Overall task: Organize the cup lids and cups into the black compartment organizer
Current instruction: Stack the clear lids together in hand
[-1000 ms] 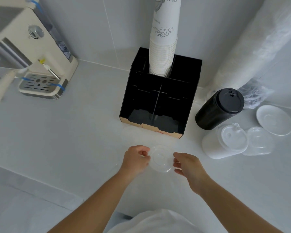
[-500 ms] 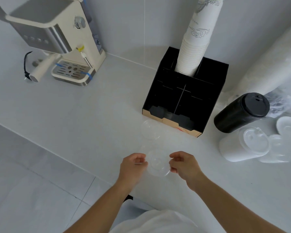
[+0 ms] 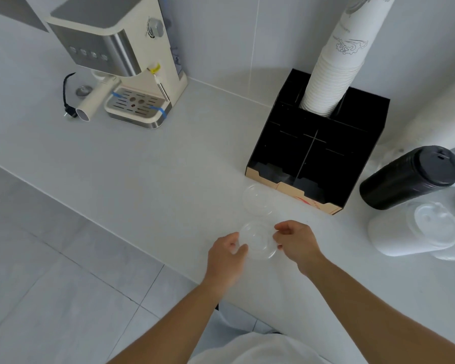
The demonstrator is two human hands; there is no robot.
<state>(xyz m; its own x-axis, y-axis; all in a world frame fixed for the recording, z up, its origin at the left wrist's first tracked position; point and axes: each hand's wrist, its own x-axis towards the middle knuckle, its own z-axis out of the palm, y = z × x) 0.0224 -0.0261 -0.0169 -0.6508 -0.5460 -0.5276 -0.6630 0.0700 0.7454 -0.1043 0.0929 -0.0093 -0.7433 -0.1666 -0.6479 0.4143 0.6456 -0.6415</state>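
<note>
A clear plastic lid (image 3: pixel 259 240) is pinched between my left hand (image 3: pixel 227 254) on its left rim and my right hand (image 3: pixel 297 241) on its right rim, near the counter's front edge. A second clear lid (image 3: pixel 258 199) lies flat on the counter just beyond it. The black compartment organizer (image 3: pixel 363 132) stands behind, with a tall stack of white paper cups (image 3: pixel 336 64) in its back middle slot. Its front compartments look empty. To the right lie a sleeve of black lids (image 3: pixel 410 177) and a sleeve of white lids (image 3: pixel 410 229).
A cream espresso machine (image 3: pixel 118 59) with a loose portafilter (image 3: pixel 95 101) stands at the back left. Plastic-wrapped sleeves lean on the wall at the right (image 3: pixel 436 106). The counter's front edge (image 3: pixel 116 232) runs diagonally, with tiled floor below.
The view has swung left, showing more of the espresso machine and floor. Both hands still hold the clear lid, drawn slightly nearer the counter edge. A second lid has come into sight beyond it.
</note>
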